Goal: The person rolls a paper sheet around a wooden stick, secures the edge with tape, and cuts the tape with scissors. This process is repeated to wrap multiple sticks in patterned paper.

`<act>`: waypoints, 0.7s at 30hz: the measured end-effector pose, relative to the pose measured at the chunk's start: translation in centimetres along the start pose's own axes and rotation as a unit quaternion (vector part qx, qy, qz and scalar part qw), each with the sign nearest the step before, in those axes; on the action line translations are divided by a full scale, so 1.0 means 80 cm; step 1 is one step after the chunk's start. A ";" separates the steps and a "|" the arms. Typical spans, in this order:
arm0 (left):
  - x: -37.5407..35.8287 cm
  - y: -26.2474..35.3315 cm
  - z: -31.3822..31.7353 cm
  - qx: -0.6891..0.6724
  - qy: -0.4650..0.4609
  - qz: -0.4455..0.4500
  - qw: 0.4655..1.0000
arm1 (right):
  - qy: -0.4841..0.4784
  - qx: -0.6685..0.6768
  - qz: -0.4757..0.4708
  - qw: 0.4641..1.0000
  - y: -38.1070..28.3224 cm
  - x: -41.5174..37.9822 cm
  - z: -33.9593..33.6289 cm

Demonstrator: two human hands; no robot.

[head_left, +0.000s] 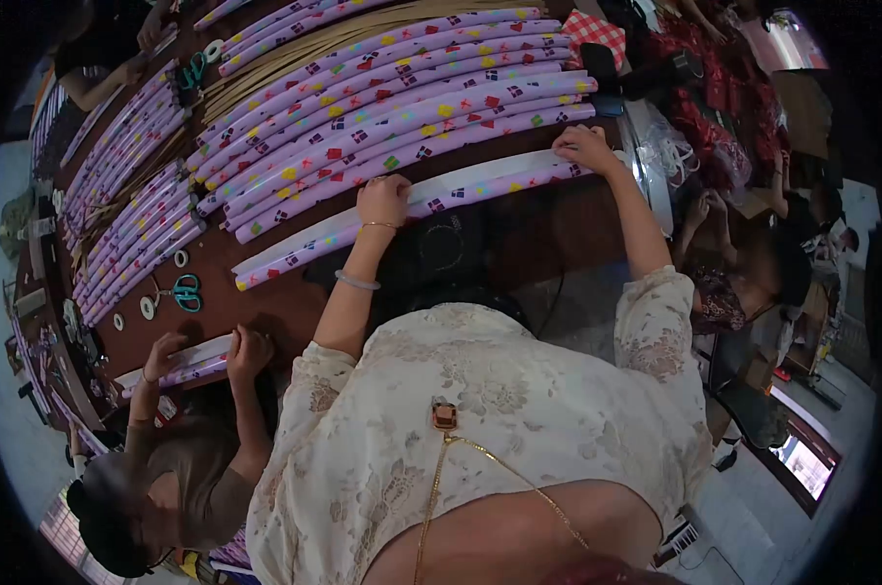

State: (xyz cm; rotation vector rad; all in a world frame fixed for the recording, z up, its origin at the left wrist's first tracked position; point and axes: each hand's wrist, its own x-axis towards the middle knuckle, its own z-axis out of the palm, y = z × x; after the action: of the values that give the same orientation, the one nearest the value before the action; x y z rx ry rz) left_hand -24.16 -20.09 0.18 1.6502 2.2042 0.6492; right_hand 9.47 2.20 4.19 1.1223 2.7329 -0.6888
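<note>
In front of me lies a purple gift-patterned wrapping paper roll (480, 188), its white inner side showing along the far edge as a loose strip. My left hand (383, 200) is closed on the paper near the roll's middle, its fingers curled over the white strip. Toward the right end, my right hand (585, 147) pinches the paper edge, the wrist bent over the roll. The fingertips of both hands are partly hidden. Just beyond, several finished-looking rolls (412, 136) lie side by side on the brown table (266, 310).
More patterned rolls (134, 258) are stacked at the left, near teal scissors (187, 292) and tape rolls (148, 307). A co-worker's hands (250, 353) hold another roll at lower left. Brown paper strips (314, 44) lie behind. Red material (719, 93) is at the right.
</note>
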 end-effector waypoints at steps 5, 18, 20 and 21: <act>0.000 0.000 0.000 0.006 -0.008 0.004 1.000 | 0.015 0.021 0.002 1.000 0.004 0.000 0.006; -0.001 0.007 -0.005 0.000 0.001 0.003 1.000 | 0.032 -0.001 0.014 0.999 0.001 0.001 0.010; -0.001 0.008 -0.005 0.000 -0.004 0.000 1.000 | 0.023 0.001 0.030 0.999 -0.002 0.002 0.010; -0.001 0.008 -0.005 -0.001 -0.009 -0.002 1.000 | 0.034 0.003 0.021 0.999 -0.001 0.003 0.012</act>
State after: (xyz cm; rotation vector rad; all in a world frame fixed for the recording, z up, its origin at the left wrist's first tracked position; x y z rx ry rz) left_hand -23.85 -20.10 0.87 1.6447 2.1922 0.6335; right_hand 9.14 1.84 3.29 1.2216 2.7559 -0.6649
